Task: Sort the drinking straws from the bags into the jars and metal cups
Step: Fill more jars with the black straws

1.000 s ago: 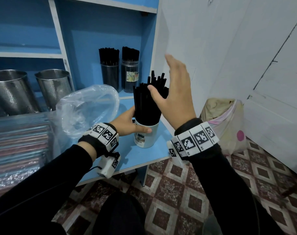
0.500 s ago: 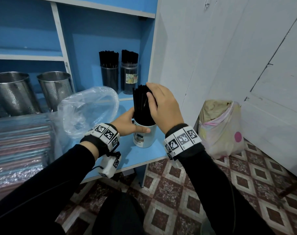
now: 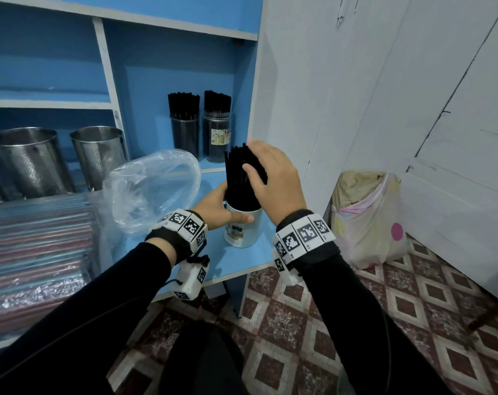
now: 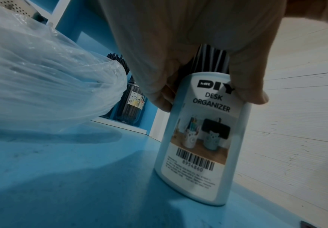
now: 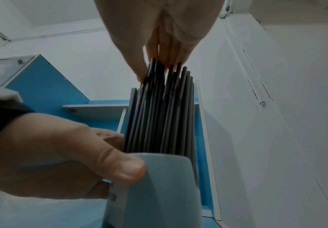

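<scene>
We see white cup [image 3: 243, 230] standing on shelf [image 3: 233, 263] near its front right corner, straws [image 3: 239, 178] upright in it. Our left hand [image 3: 213, 209] at cup's left, right hand [image 3: 276, 181] over straw tops. Plastic bag [image 3: 153, 189] left of cup. Two jars [image 3: 199, 129] behind, straws inside. Two metal cups [image 3: 62, 161] far left, behind straw packs [image 3: 34, 252].

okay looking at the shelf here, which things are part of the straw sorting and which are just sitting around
Part of the job:
black straws
white cup
left hand
right hand
two filled jars
metal cups
clear plastic bag

Lying about:
bagged bundle on the floor
</scene>
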The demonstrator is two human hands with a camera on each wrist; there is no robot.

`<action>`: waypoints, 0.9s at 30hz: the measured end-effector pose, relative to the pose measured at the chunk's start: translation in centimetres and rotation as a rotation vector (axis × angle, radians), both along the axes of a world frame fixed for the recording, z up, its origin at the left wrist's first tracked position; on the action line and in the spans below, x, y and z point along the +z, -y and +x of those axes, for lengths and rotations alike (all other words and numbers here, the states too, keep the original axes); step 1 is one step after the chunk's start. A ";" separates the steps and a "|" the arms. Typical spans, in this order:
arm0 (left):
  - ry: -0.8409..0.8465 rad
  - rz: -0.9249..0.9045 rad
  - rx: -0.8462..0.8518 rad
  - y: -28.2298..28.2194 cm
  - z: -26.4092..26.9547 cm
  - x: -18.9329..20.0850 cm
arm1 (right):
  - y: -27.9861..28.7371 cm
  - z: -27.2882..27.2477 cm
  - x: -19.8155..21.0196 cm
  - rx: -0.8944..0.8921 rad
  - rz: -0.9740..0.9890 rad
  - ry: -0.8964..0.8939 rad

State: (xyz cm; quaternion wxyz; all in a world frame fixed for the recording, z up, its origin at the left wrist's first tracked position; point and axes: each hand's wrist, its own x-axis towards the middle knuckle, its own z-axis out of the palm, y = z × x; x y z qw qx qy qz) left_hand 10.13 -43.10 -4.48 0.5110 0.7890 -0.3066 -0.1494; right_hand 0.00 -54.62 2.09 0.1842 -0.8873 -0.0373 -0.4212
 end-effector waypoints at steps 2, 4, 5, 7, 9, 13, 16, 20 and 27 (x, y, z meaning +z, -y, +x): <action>0.003 -0.008 0.002 0.1 -0.1 0.0 | 0.0 0.3 -0.4 -0.010 -0.004 -0.016; 0.003 -0.006 0.001 0.0 -0.1 0.0 | -0.1 0.5 -0.8 -0.011 -0.006 -0.012; 0.003 -0.005 0.002 0.0 -0.1 0.1 | -0.1 0.6 -1.0 -0.013 -0.005 -0.002; 0.008 -0.002 0.003 -0.1 -0.2 0.1 | -0.1 0.6 -1.4 -0.022 -0.001 0.025; 0.012 -0.002 -0.001 -0.1 -0.4 0.3 | -0.2 0.6 -1.5 -0.025 -0.006 0.053; 0.017 0.006 -0.010 -0.2 -0.6 0.5 | 0.1 0.4 -0.8 0.009 -0.049 0.103; 0.003 0.005 -0.004 -0.2 -0.6 0.6 | 1.2 0.6 0.9 0.064 -0.016 0.098; -0.012 -0.007 -0.010 -0.2 -0.6 0.6 | 2.9 2.4 2.9 0.148 0.006 -0.220; -0.023 -0.039 -0.019 -0.1 -0.6 0.3 | 3.3 3.7 3.2 0.159 0.056 -0.358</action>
